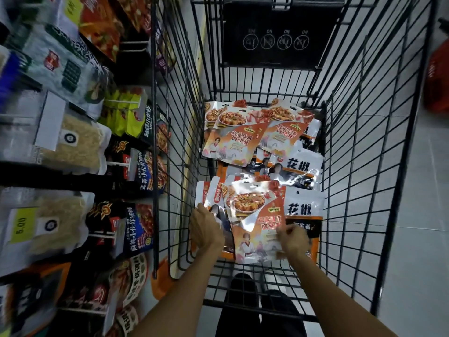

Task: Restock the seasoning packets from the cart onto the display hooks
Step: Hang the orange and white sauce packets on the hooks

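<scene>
Left hand (206, 229) loose on packets (211, 190), right hand (294, 239) pinch-tight on top packet (252, 207), wire cart (153, 142) walls around both.

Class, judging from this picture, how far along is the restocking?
Done: hooks on the left hold shelf packets; which are new is unclear. In hand: the right hand pinches the front orange packet, the left hand touches the pile beside it. Left: many loose packets lie in the cart.
</scene>
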